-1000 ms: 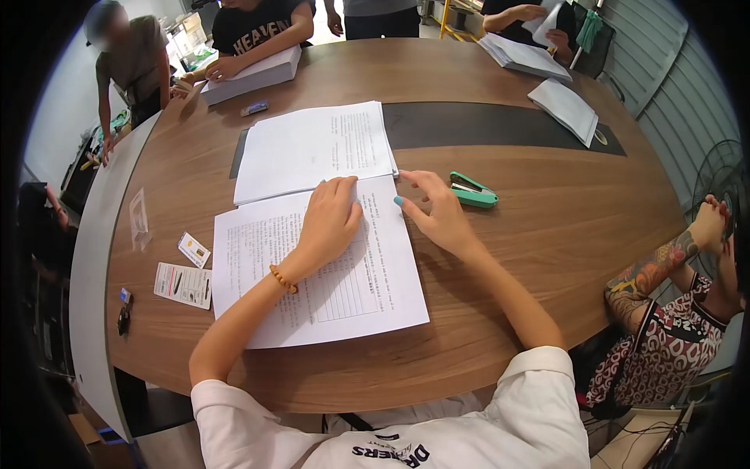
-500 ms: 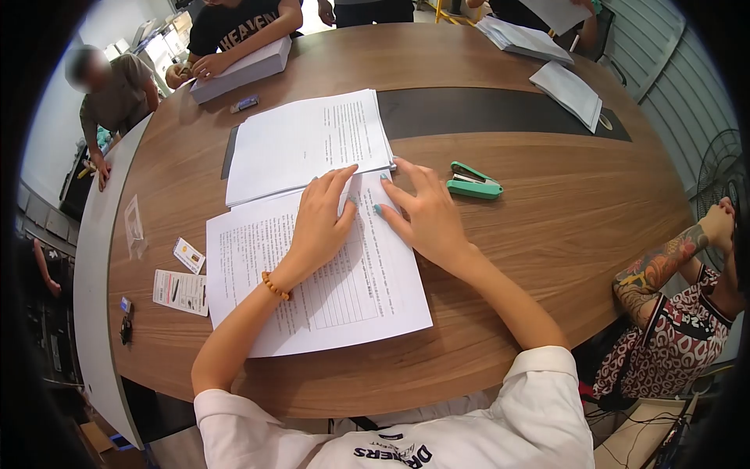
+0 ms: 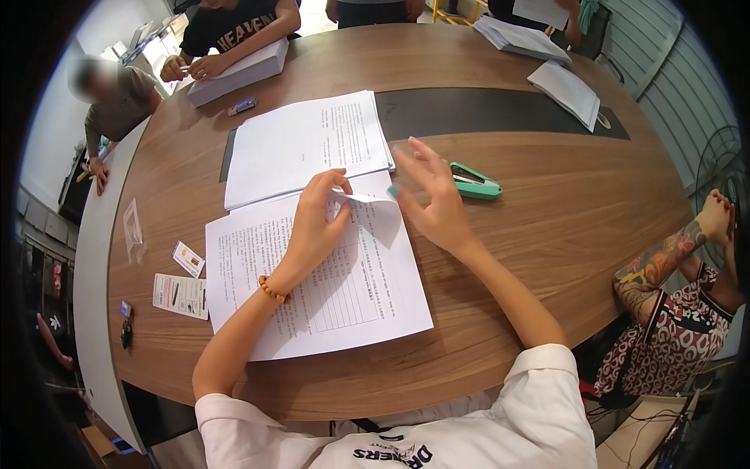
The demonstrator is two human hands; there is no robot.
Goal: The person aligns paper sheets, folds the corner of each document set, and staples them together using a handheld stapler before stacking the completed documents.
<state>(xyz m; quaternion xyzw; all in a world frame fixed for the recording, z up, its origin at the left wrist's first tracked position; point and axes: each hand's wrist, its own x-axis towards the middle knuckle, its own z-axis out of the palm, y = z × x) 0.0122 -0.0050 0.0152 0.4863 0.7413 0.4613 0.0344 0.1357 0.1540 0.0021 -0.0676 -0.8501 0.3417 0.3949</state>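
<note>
A printed sheet (image 3: 312, 305) with a ruled table on it lies in front of me, its far edge curled up. My left hand (image 3: 316, 223), a beaded bracelet on its wrist, rests over the sheet and pinches that raised edge between thumb and fingers. To the right, my right hand (image 3: 433, 207) hovers beside the sheet's far right corner, fingers apart and slightly blurred, holding nothing. Just beyond lies a thicker stack of printed paper (image 3: 301, 148), partly under the sheet's far side. A green stapler (image 3: 476, 186) sits right of my right hand.
Left of the sheet are cards (image 3: 180, 295), a clear plastic holder (image 3: 133, 230) and a small dark object (image 3: 126, 332). Farther off are a thick paper block (image 3: 242, 74) under a person's arms and more papers (image 3: 566, 94). A person with a tattooed arm (image 3: 664, 262) sits at right.
My left fingers have curled and raised the sheet's far edge, which lay flat before. My right hand has lifted off the paper and moved slightly right.
</note>
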